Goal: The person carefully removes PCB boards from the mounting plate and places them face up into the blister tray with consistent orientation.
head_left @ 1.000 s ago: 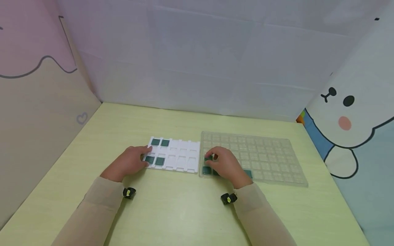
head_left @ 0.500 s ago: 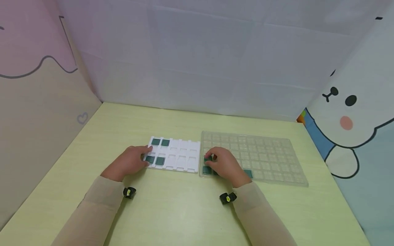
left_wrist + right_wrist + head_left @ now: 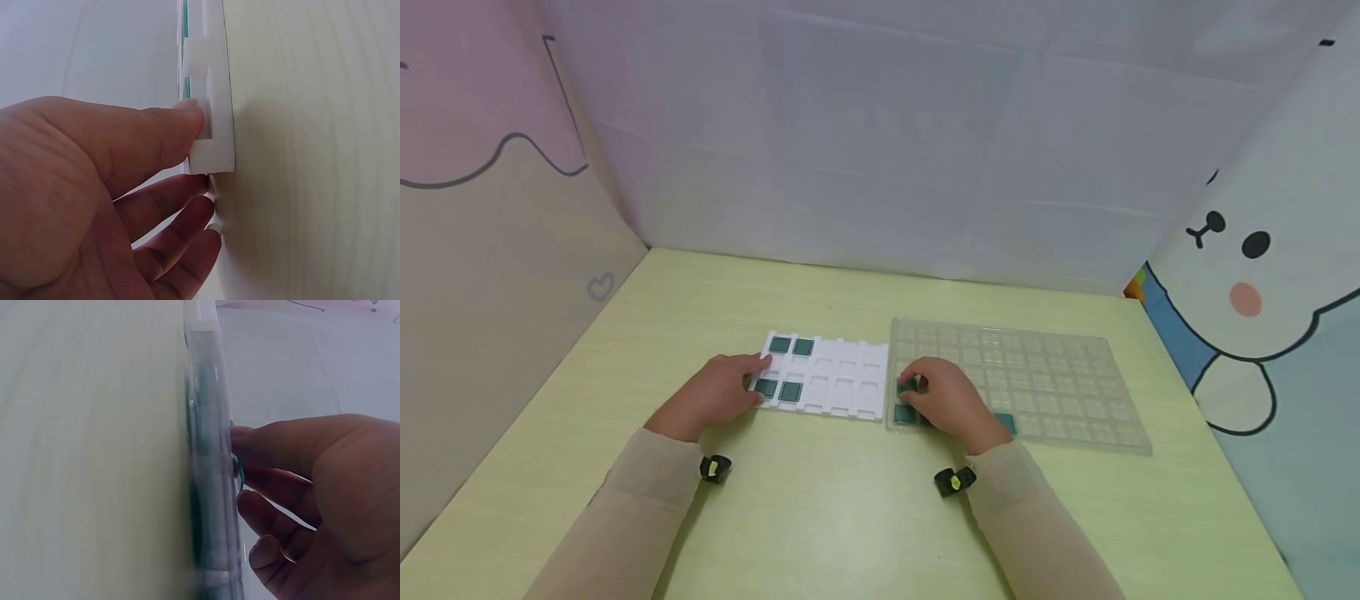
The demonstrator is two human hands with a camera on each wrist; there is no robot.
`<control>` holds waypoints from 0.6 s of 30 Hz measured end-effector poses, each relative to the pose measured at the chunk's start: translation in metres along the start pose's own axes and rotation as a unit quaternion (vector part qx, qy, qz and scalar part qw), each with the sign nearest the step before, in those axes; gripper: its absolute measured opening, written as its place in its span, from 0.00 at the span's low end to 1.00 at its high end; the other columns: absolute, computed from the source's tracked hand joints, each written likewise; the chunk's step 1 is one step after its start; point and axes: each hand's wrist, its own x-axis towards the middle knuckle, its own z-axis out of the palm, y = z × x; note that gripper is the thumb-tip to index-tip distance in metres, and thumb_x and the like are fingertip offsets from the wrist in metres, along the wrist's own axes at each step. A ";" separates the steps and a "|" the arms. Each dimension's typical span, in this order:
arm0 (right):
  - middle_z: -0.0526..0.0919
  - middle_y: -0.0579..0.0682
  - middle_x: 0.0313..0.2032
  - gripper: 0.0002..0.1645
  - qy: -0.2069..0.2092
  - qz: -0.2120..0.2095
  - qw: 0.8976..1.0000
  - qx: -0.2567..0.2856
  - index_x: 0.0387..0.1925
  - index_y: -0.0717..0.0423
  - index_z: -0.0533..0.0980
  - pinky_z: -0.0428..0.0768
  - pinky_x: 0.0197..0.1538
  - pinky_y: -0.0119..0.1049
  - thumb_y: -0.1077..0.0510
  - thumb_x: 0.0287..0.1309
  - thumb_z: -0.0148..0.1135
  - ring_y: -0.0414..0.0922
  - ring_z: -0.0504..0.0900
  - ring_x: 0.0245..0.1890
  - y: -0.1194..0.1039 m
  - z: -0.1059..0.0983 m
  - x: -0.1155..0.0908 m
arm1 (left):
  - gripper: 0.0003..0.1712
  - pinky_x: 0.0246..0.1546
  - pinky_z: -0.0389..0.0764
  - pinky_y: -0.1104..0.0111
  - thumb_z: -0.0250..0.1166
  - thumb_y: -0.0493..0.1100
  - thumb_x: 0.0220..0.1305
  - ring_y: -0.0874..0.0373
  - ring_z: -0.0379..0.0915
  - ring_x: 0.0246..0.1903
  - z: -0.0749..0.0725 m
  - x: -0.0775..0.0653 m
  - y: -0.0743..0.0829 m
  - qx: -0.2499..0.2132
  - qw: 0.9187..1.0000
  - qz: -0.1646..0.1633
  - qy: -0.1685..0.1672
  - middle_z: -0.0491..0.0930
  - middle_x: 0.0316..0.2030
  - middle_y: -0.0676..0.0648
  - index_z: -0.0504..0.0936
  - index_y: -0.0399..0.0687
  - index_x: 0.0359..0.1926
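Observation:
My left hand grips the left end of a white tray with shallow square pockets. Its thumb lies on the tray's side wall in the left wrist view. Two green square chips sit in the back row of the white tray, and two more in its front row. Over the left end of a clear plastic tray, my right hand pinches another thin green square chip, seen edge-on and tilted in the right wrist view. A green chip lies in the clear tray's front left pocket, just below the fingers.
Both trays lie side by side on a pale wooden table. One more green chip shows in the clear tray's front row, right of my hand, which partly covers that row. A light cloth wall stands behind the table.

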 end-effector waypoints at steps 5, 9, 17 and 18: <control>0.77 0.40 0.35 0.07 0.001 -0.006 1.000 -0.010 0.37 0.45 0.80 0.72 0.36 0.37 0.55 0.55 0.66 0.41 0.71 0.32 -0.001 0.001 0.001 | 0.39 0.58 0.63 0.46 0.66 0.40 0.58 0.41 0.59 0.59 0.001 0.001 -0.001 -0.005 1.000 -0.004 -0.001 0.59 0.66 0.35 0.61 0.48 0.69; 0.77 0.39 0.35 0.07 0.001 -0.007 1.000 -0.017 0.37 0.45 0.80 0.72 0.37 0.37 0.55 0.54 0.67 0.41 0.71 0.32 -0.002 0.001 0.001 | 0.38 0.58 0.63 0.47 0.66 0.39 0.58 0.41 0.60 0.59 0.003 0.002 -0.002 -0.006 1.000 -0.002 0.000 0.60 0.66 0.36 0.61 0.48 0.69; 0.77 0.39 0.34 0.07 0.004 -0.002 1.000 -0.020 0.36 0.43 0.80 0.72 0.37 0.37 0.54 0.53 0.68 0.41 0.71 0.32 -0.001 0.002 0.001 | 0.39 0.58 0.62 0.46 0.66 0.40 0.58 0.42 0.60 0.58 0.003 0.003 -0.003 -0.006 1.000 -0.010 -0.003 0.59 0.66 0.36 0.61 0.50 0.69; 0.77 0.39 0.35 0.07 0.004 -0.001 1.000 -0.019 0.36 0.43 0.80 0.72 0.37 0.37 0.54 0.53 0.67 0.41 0.71 0.32 -0.001 0.002 0.001 | 0.39 0.58 0.62 0.46 0.66 0.40 0.58 0.41 0.60 0.58 0.003 0.003 -0.003 -0.007 1.000 -0.013 -0.004 0.59 0.66 0.36 0.61 0.50 0.69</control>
